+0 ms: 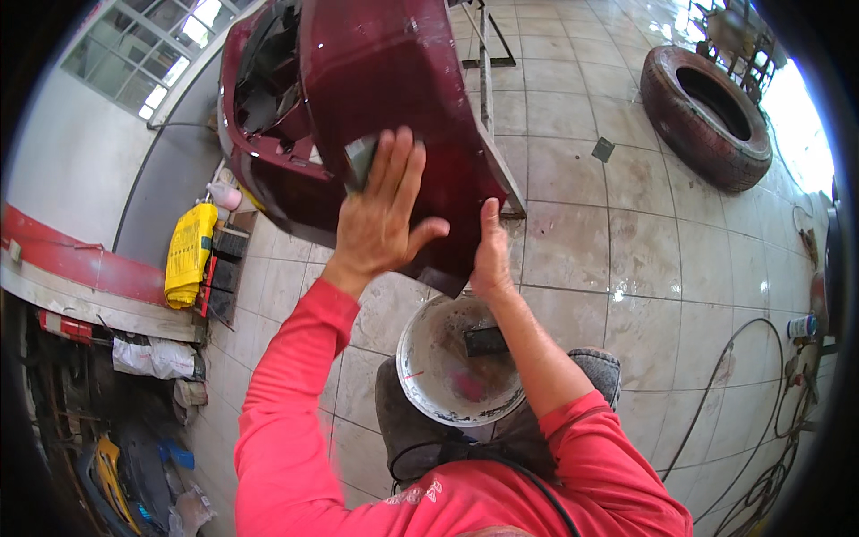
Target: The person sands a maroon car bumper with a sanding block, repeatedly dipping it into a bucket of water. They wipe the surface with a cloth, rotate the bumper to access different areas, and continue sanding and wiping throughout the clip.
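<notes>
A glossy dark red car bumper (385,72) stretches away from me, its near end above a bucket. My left hand (380,210) lies on its surface, fingers straight and thumb spread out. Under the fingertips, a dark grey-green piece of sandpaper (361,161) sticks out to the left. At the bumper's near right edge, my right hand (490,255) grips the rim with the thumb up; its other fingers are partly hidden. Below, between my knees, stands a round whitish bucket (420,380) with a dark block (485,341) inside.
A metal stand (489,98) shows beside the bumper. Back right lies a tire (707,116), with a small dark square (603,149) on the tiles nearby. Cables (707,421) curl at right. A yellow folded bag (190,255) and cluttered shelves (98,421) line the left.
</notes>
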